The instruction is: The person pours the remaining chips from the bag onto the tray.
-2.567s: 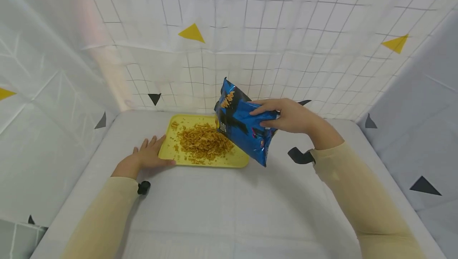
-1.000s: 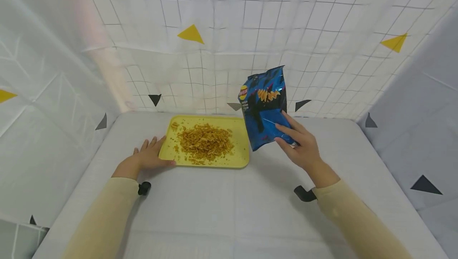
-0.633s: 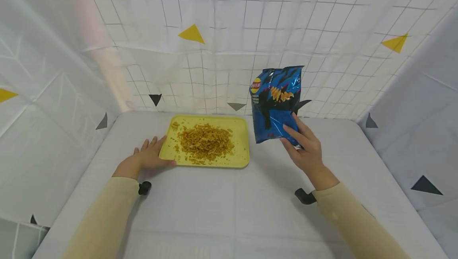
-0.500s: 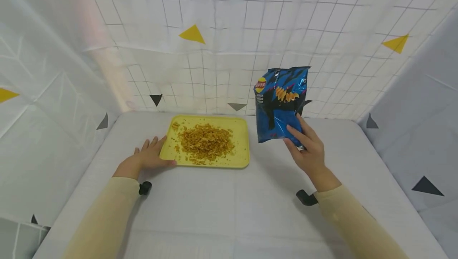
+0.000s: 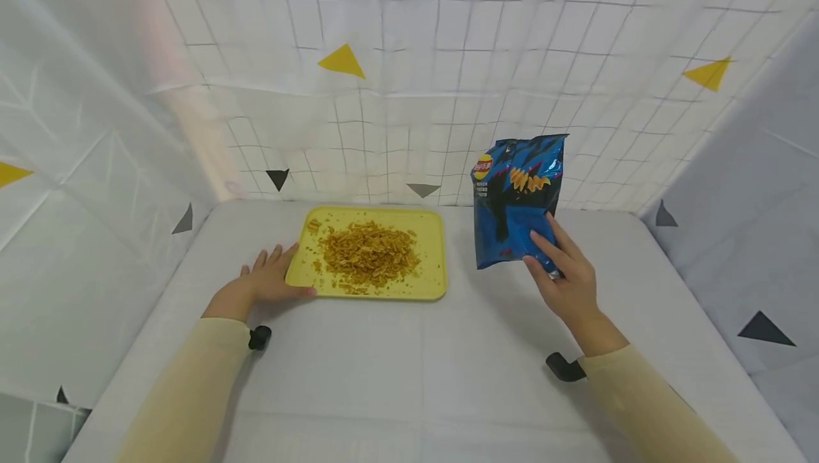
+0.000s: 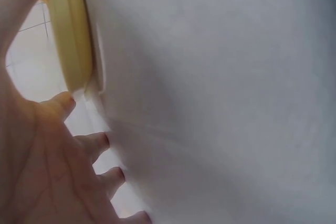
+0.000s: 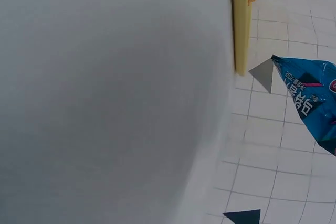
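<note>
My right hand (image 5: 566,281) pinches the lower right corner of a blue chip bag (image 5: 512,225), thumb and fingers lying over its front. Upright above the table, the bag shows a yellow-red logo and a picture of wavy chips. In the right wrist view only a corner of the bag (image 7: 310,95) appears at the right edge. My left hand (image 5: 262,284) rests with spread fingers against the left end of a yellow tray (image 5: 429,281), its thumb along the near edge. Crushed chips (image 5: 367,253) lie heaped in the middle of the tray, with crumbs scattered round them.
The tray sits on a white-covered table (image 5: 358,370), near its back edge. A white sheet with a grid pattern (image 5: 409,43) hangs behind, and pale sheets close off both sides. Black wrist mounts (image 5: 563,367) stick out beside the sleeves.
The bag has swung from tilted over the tray to upright, then moved right, away from the tray, and lately a little down. My left hand, the tray and the chip heap have stayed put.
</note>
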The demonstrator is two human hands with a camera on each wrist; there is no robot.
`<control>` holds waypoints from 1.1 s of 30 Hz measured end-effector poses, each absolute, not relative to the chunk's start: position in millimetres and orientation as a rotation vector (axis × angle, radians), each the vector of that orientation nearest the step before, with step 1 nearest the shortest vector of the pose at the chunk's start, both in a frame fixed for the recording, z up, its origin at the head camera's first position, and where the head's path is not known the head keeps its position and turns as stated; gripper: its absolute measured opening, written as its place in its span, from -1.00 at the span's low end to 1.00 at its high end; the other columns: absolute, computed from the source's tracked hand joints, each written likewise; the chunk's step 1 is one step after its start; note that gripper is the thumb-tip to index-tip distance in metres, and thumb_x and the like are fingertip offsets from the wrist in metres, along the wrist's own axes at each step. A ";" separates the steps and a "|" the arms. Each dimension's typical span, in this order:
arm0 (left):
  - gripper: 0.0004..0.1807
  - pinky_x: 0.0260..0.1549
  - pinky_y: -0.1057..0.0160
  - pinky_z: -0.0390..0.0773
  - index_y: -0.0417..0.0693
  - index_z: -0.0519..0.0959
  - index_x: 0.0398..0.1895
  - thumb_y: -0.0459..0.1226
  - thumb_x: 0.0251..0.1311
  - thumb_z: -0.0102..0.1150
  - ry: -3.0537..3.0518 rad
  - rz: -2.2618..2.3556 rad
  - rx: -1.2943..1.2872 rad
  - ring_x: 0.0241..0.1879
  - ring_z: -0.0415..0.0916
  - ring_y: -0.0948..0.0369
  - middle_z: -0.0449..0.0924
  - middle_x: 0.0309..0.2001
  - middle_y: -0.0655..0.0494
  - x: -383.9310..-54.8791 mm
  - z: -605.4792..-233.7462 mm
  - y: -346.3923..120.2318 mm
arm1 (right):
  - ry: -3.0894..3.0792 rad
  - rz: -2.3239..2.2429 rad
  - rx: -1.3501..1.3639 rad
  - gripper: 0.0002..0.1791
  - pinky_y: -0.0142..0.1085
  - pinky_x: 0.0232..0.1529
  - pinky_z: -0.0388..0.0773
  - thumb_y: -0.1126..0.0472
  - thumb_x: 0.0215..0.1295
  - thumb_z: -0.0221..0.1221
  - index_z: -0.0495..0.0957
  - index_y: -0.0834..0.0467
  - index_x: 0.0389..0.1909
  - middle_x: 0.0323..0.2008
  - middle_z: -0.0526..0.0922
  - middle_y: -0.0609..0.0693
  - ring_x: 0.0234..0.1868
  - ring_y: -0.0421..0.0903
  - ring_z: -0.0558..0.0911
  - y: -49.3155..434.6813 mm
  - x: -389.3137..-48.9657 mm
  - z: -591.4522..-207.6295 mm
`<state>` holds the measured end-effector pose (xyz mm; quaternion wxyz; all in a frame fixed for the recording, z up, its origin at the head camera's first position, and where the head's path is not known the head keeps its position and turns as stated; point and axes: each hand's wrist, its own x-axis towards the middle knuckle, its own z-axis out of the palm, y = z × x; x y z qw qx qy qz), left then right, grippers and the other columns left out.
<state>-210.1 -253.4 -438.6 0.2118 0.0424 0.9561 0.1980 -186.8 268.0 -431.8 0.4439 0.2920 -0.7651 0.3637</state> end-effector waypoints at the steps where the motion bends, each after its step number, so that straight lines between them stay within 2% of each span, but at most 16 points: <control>1: 0.34 0.27 -0.53 -0.41 -0.09 -0.27 0.63 0.39 0.04 0.23 2.656 0.548 0.119 0.48 -0.52 -0.42 -0.42 0.55 -0.40 -210.5 -439.0 -253.5 | -1.911 0.896 0.724 -0.39 -0.50 0.20 0.40 -0.18 0.37 0.21 0.66 0.31 0.07 0.30 0.48 0.28 0.34 0.01 0.49 269.4 -185.4 -432.5; 16: 0.34 0.26 -0.55 -0.37 -0.10 -0.26 0.62 0.40 0.05 0.22 2.663 0.525 0.135 0.47 -0.50 -0.44 -0.41 0.55 -0.41 -211.2 -439.6 -254.7 | -2.020 0.823 0.650 -0.38 -0.53 0.26 0.32 -0.20 0.40 0.17 0.64 0.25 0.14 0.34 0.47 0.19 0.36 -0.09 0.45 286.1 -168.8 -433.9; 33: 0.33 0.26 -0.54 -0.38 -0.09 -0.27 0.63 0.40 0.05 0.21 2.663 0.534 0.133 0.47 -0.50 -0.44 -0.41 0.55 -0.41 -213.2 -443.1 -254.9 | -2.014 0.796 0.626 -0.30 -0.54 0.26 0.31 -0.25 0.36 0.18 0.64 0.34 0.10 0.26 0.53 0.26 0.34 -0.21 0.44 303.6 -160.6 -431.3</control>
